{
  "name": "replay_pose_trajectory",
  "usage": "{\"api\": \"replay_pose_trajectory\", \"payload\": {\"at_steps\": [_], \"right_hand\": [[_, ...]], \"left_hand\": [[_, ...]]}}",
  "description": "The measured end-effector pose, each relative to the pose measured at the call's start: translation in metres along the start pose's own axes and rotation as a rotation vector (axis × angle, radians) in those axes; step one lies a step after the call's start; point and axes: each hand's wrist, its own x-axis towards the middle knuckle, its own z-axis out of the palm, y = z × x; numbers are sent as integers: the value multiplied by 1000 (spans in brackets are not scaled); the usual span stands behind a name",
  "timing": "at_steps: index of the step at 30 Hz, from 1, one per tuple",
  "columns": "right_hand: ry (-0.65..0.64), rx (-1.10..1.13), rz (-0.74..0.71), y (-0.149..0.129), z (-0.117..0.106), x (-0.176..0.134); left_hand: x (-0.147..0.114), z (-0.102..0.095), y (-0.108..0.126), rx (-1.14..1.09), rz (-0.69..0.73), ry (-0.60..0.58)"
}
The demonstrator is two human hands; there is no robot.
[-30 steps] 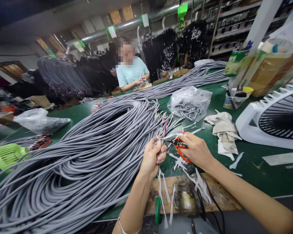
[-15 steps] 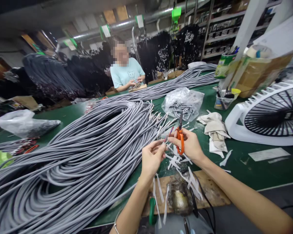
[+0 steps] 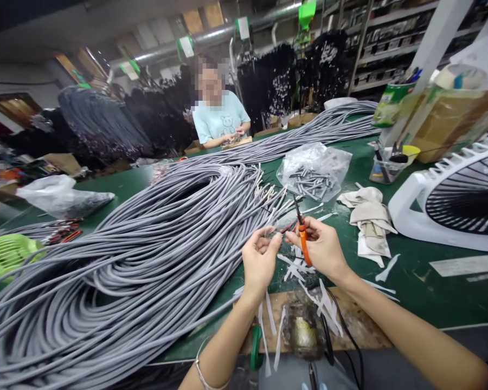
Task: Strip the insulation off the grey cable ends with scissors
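Observation:
My right hand (image 3: 324, 250) is closed around orange-handled scissors (image 3: 303, 241), whose dark blades point up and away. Thin coloured wires (image 3: 291, 226), red and blue among them, show between my two hands. My left hand (image 3: 261, 262) is closed in a pinch at the near end of these wires; its fingertips almost meet those of my right hand, and the exact grip is partly hidden. Left of my hands lies a large coiled bundle of grey cables (image 3: 179, 233), with stripped whitish ends (image 3: 270, 192) just beyond my fingers. White strips (image 3: 296, 265) lie beneath my hands.
A clear bag of short grey tubes (image 3: 314, 173) lies ahead. To the right are a crumpled cloth (image 3: 370, 219) and a white fan (image 3: 463, 200). A wooden board (image 3: 361, 319) bears a grimy metal device (image 3: 305, 330) near me. Across the green table (image 3: 423, 292) sits a person (image 3: 222, 119).
My right hand has turned the scissors, so the blades now tilt left and the handles look narrower. The coloured wires lie lower between my hands. The whole view has shifted slightly.

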Motion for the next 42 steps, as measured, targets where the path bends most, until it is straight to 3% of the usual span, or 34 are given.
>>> {"api": "replay_pose_trajectory", "payload": {"at_steps": [5, 9, 14, 19, 25, 31, 38, 42], "right_hand": [[65, -73, -67, 2, 5, -6], [148, -125, -60, 5, 5, -7], [92, -18, -16, 3, 1, -3], [49, -24, -1, 2, 0, -3], [77, -48, 17, 2, 1, -5], [20, 45, 12, -2, 2, -3], [-36, 123, 82, -4, 2, -1], [-1, 176, 128, -2, 2, 0]], "left_hand": [[-1, 4, 0, -5, 34, -30], [-1, 4, 0, -1, -7, 46], [1, -1, -1, -63, -83, 42], [0, -4, -5, -31, 22, -81], [1, -2, -2, -106, -50, 8], [0, -1, 6, -212, -175, 11], [-8, 2, 7, -13, -36, -46], [-11, 5, 5, 52, 0, -40]]}}
